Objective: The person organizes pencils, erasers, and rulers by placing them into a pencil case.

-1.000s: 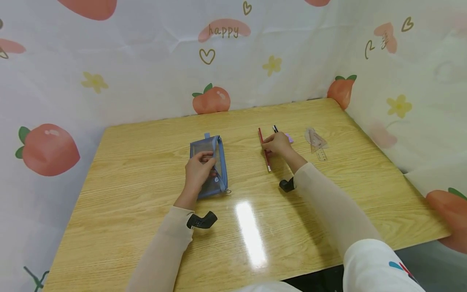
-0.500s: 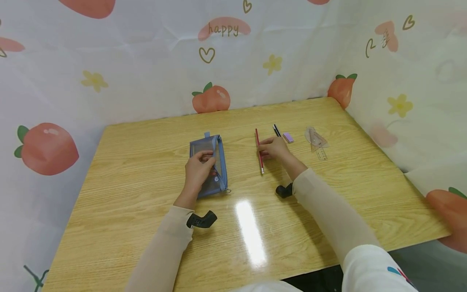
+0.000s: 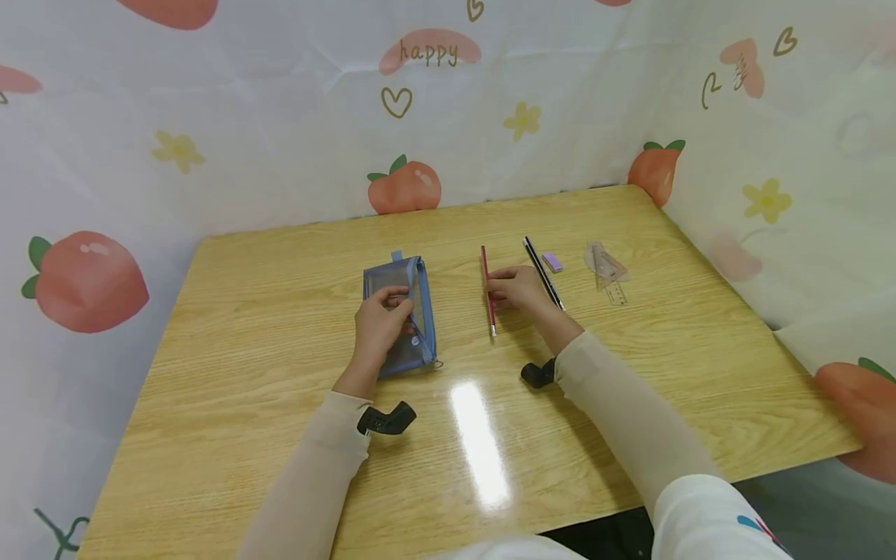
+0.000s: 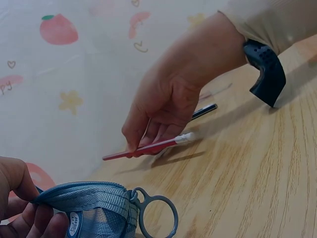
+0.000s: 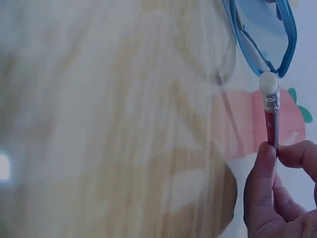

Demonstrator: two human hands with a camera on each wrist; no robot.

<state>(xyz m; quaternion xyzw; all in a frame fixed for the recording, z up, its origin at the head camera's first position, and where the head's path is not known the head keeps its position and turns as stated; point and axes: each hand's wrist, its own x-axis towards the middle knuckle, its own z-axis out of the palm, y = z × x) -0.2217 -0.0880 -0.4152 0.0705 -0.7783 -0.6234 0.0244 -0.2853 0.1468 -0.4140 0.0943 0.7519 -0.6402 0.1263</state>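
Observation:
A blue mesh pencil case (image 3: 402,362) lies on the table, its zipper side gaping. My left hand (image 3: 378,327) pinches the edge of that opening; the left wrist view shows the fabric between thumb and fingers, with a ring (image 4: 158,215) on the zipper end. To the right, my right hand (image 3: 521,289) pinches a red pencil (image 3: 489,303) by its middle, held just above the tabletop. Its white eraser (image 5: 269,83) points toward the person, and in the right wrist view the case's opening (image 5: 290,39) appears beyond it.
A black pencil (image 3: 542,268) lies right behind the right hand, beside a purple eraser (image 3: 552,262). Farther right are clear rulers and set squares (image 3: 607,272), overlapping. A patterned cloth (image 3: 294,117) stands behind the wooden table (image 3: 280,311).
My right hand has carried the red pencil leftward, nearer the pencil case, uncovering the black pencil and purple eraser. My left hand has stayed on the case.

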